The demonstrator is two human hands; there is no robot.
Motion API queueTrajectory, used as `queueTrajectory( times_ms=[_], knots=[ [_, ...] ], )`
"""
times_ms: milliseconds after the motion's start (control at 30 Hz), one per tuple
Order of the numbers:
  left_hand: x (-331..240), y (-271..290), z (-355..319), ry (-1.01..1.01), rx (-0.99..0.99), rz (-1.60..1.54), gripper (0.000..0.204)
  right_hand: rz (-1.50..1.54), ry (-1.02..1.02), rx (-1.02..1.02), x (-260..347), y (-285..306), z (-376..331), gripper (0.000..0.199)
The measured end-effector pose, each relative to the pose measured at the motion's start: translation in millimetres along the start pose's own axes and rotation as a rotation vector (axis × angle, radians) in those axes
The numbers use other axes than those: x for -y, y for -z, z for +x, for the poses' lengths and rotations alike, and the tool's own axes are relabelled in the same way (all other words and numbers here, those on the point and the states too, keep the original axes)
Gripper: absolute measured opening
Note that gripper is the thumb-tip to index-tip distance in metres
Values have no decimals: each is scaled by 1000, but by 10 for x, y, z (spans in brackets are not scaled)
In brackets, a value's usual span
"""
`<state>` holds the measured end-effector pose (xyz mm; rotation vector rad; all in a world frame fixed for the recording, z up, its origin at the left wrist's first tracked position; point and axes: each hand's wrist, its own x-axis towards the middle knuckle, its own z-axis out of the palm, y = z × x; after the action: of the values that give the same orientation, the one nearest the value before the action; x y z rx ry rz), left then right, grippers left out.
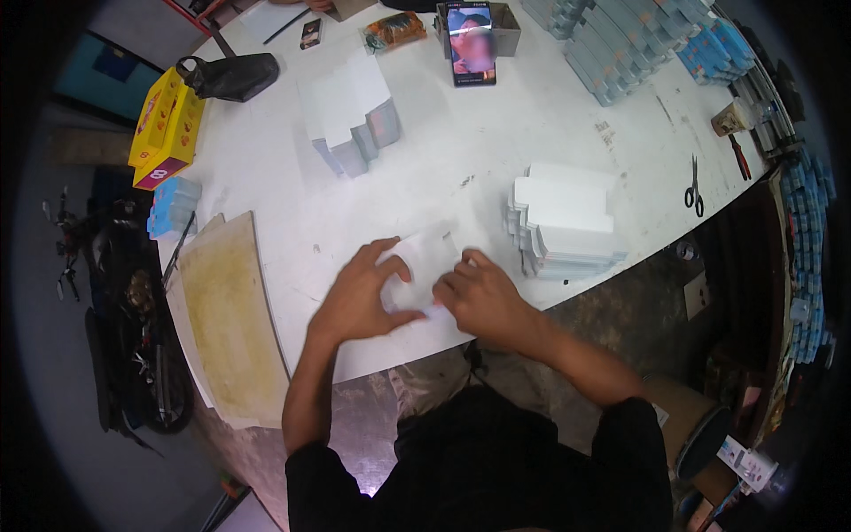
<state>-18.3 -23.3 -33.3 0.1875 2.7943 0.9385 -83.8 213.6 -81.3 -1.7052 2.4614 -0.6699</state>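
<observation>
Both hands work on one flat white cardboard box blank (425,262) lying near the front edge of the white table (496,151). My left hand (359,293) presses on the blank's left side with fingers spread. My right hand (479,293) pinches its right edge with curled fingers. To the right of my right hand stands a stack of flat white box blanks (563,222). Farther back, toward the left, sits a group of folded white boxes (350,111).
A phone (470,43) leans on a grey box at the back. Rows of blue-white boxes (620,35) fill the back right. Scissors (694,188) and red pliers (740,155) lie at the right edge. A yellow carton (164,129), black pouch (232,75) and brown board (226,310) are at left.
</observation>
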Motion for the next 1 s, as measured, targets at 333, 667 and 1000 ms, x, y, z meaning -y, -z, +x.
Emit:
queueTrajectory(
  times_ms=[333,667,1000],
  knots=[
    [251,-7,134,171,-184,245,110,-17,-423,-189,-189,-45,581,42],
    [-6,180,-106,-67,-206,-136,127,84,-25,-158,188,223,-32,42],
    [171,-258,-43,81,-277,-32,42,-187,-386,-299,-406,1293,-915,31]
  ],
)
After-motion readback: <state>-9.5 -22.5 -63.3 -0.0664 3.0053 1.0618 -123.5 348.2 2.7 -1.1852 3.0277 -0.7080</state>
